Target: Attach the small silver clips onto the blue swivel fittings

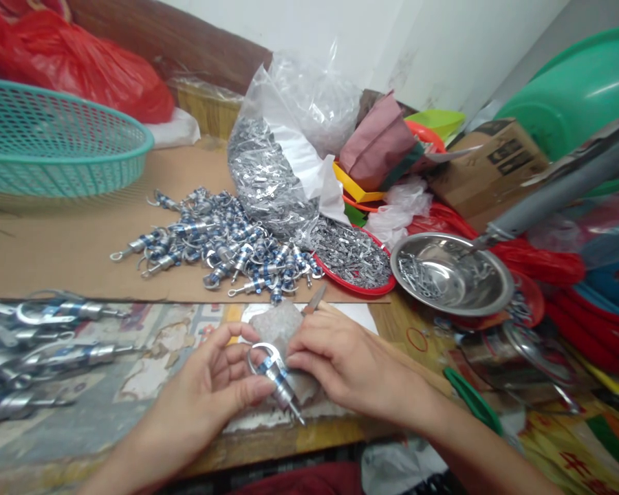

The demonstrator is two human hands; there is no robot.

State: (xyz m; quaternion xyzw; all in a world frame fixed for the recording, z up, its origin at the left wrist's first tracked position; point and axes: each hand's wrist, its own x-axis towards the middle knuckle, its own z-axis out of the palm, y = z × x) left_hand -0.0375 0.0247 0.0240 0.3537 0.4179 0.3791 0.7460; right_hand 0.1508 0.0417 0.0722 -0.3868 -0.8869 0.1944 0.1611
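Near the table's front edge, my left hand (pixel 219 381) grips a silver and blue metal part (pixel 274 371) with a curved hook at its top and a thin tip pointing down. My right hand (pixel 340 350) is just right of that part, fingers pressed together; what they pinch is too small to make out. A grey stone-like block (pixel 276 322) lies behind and under the hands. The blade of a small knife (pixel 314 300) shows behind my right hand. A heap of similar silver and blue parts (pixel 221 237) lies beyond on cardboard (pixel 186 165).
More metal parts (pixel 46 357) lie at the left. Behind are a teal basket (pixel 62 148), a clear bag of small metal pieces (pixel 268 172) and a red tray (pixel 358 289). A steel bowl (pixel 457 302) stands right, below a grey metal arm (pixel 557 185); a cardboard box (pixel 487 172) is behind.
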